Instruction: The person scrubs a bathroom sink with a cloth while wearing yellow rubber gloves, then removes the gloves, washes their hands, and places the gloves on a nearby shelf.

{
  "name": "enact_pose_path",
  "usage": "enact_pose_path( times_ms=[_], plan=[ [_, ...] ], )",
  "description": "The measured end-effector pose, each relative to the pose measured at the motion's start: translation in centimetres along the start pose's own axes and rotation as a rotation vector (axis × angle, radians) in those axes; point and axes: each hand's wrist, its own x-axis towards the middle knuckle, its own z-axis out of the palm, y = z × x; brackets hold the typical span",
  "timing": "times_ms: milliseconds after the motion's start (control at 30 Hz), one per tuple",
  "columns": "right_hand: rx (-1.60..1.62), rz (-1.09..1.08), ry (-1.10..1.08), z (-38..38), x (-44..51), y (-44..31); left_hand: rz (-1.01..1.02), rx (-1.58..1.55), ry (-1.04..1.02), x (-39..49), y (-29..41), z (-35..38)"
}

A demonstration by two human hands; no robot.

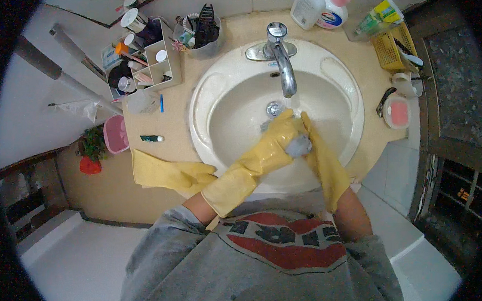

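Observation:
Both my hands wear yellow rubber gloves and meet over the white oval sink basin (239,126), below the chrome faucet (287,78). My left hand (283,136) looks wet and lies by a crumpled grey cloth-like wad (299,146). On the wad's other side is my right hand (312,138), its glove partly blurred. The wad is between the hands; which fingers grip it cannot be told. Behind the left hand, the drain stopper (275,109) shows, with a greyish patch beside it. More yellow gloves (172,172) lie on the counter at the basin's left edge.
Left on the counter are a divided organizer (167,68), a clear tub of hair accessories (203,46), and a small dark green tube (151,138). White bottles (308,8) stand behind the faucet. On the right are a yellow basket (387,51) and a soap dish with pink soap (398,113).

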Motion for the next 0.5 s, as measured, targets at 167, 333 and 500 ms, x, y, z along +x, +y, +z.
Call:
enact_pose_path(
  times_ms=[167,333,500],
  plan=[
    [0.138,-0.194,-0.141,-2.0,-1.3,6.4,-0.148,-0.249,-0.090,-2.0,2.3,2.6],
    [0.411,-0.342,-0.352,-1.4,1.3,7.1,-0.574,-0.806,0.261,-5.9,2.0,2.4],
    [0.604,-0.181,-0.251,-1.1,0.8,4.1,-0.793,-1.370,0.756,-4.2,-1.0,0.6]
  ],
)
